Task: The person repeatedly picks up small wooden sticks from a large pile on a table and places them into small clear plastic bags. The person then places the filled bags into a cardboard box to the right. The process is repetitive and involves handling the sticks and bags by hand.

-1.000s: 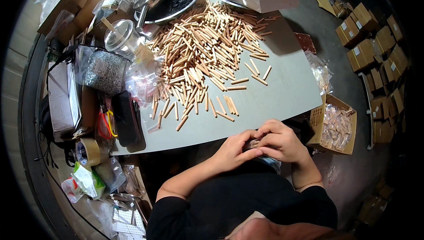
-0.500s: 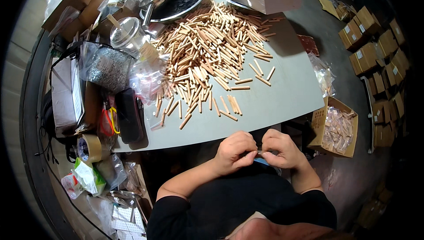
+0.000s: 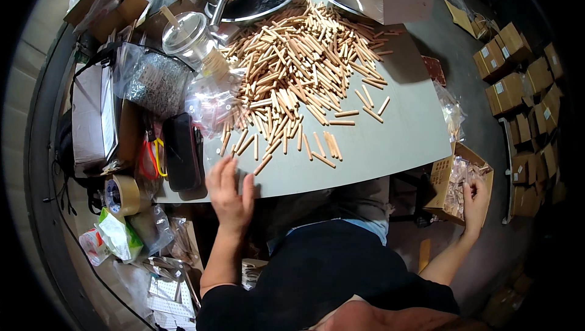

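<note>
Over the near left edge of the table, my left hand (image 3: 228, 195) is open with its fingers apart, just below a clear plastic bag (image 3: 210, 102) and some loose wooden dowels. A large heap of wooden dowels (image 3: 304, 66) covers the middle of the table, with a few lying singly along its near side. Off to the right, my right hand (image 3: 475, 204) is at a cardboard box (image 3: 440, 180) full of small clear bags with wooden pieces (image 3: 457, 186). Its fingers are bent together at the box's contents; what they hold, if anything, is hidden.
Metal bowls (image 3: 292, 3) and a white carton (image 3: 408, 8) stand at the back. On the left are a plastic cup (image 3: 186, 35), a black phone-like case (image 3: 181, 154), scissors (image 3: 159, 155) and a tape roll (image 3: 125, 197). Stacked cartons (image 3: 509, 93) line the right.
My hands, together near my chest before, have parted. The left moved to the table's near left edge and opened; the right moved right to the cardboard box.
</note>
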`<move>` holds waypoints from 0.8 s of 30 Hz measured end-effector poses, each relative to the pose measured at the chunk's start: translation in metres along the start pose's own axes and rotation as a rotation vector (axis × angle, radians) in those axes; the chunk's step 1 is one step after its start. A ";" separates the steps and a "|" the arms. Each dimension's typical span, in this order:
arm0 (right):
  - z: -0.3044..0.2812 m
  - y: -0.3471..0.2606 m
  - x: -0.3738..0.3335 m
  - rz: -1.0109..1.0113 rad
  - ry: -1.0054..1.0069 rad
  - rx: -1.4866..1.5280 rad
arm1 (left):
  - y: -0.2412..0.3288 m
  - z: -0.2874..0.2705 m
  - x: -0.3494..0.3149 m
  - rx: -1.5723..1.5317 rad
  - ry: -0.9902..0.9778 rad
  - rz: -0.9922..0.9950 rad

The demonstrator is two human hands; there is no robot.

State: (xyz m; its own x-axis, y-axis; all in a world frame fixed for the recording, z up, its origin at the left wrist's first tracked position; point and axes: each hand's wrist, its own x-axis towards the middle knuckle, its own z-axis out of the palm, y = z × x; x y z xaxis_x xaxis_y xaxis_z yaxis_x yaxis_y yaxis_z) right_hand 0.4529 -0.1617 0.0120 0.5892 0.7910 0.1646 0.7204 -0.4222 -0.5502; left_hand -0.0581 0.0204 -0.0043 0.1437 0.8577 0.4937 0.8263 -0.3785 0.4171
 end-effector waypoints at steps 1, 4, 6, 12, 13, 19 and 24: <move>0.001 0.001 0.002 0.018 0.033 -0.073 | -0.008 -0.004 -0.005 0.055 -0.025 -0.010; 0.026 -0.038 0.011 -0.137 0.035 -0.080 | -0.014 -0.007 -0.025 0.133 -0.076 -0.051; 0.059 -0.090 0.019 -0.288 -0.072 0.058 | -0.013 -0.008 -0.033 0.131 -0.076 -0.059; 0.141 -0.213 0.017 -0.820 -0.378 0.224 | -0.017 -0.011 -0.042 0.080 -0.053 -0.058; 0.147 -0.227 0.017 -0.846 -0.390 0.225 | -0.016 -0.014 -0.042 0.091 -0.058 -0.046; 0.166 -0.230 0.023 -0.901 -0.372 0.238 | -0.025 -0.020 -0.051 0.061 -0.028 0.028; 0.165 -0.222 0.020 -0.872 -0.352 0.226 | -0.037 -0.027 -0.049 -0.053 -0.076 0.202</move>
State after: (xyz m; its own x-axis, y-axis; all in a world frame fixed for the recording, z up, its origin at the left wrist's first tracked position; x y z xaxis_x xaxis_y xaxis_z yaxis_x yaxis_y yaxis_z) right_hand 0.2449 0.0210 0.0023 -0.2891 0.8890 0.3550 0.7437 0.4421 -0.5014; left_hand -0.1107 -0.0164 -0.0232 0.3452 0.7857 0.5134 0.7470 -0.5611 0.3565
